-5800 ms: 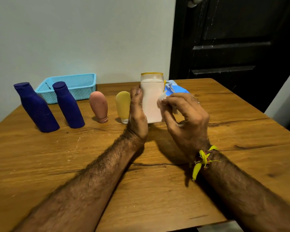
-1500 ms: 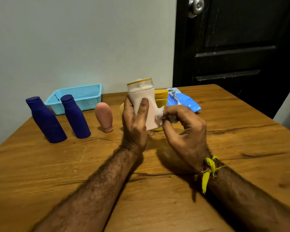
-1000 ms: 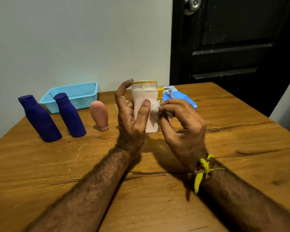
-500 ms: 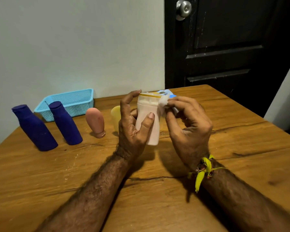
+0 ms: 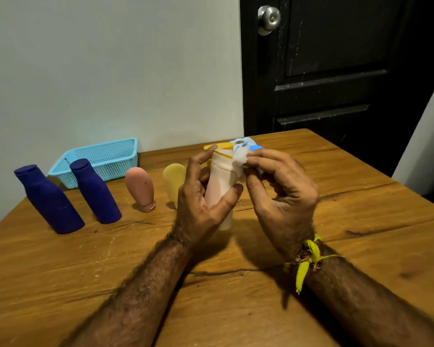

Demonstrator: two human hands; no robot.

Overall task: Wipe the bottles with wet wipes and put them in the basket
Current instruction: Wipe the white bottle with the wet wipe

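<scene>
A pale pink bottle (image 5: 221,186), gripped in the left hand (image 5: 201,204) above the table (image 5: 236,309), now tilts toward the viewer. The right hand's (image 5: 283,194) pinched wet wipe (image 5: 239,159) has climbed from its side to the yellow-rimmed top, suggesting wiping is nearly finished. The blue basket (image 5: 98,159) waits well left of the bottle.

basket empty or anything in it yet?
Looks empty: through the blue basket only bare mesh shows, and no bottle rises above its rim. The white bottle is in the left hand.
</scene>
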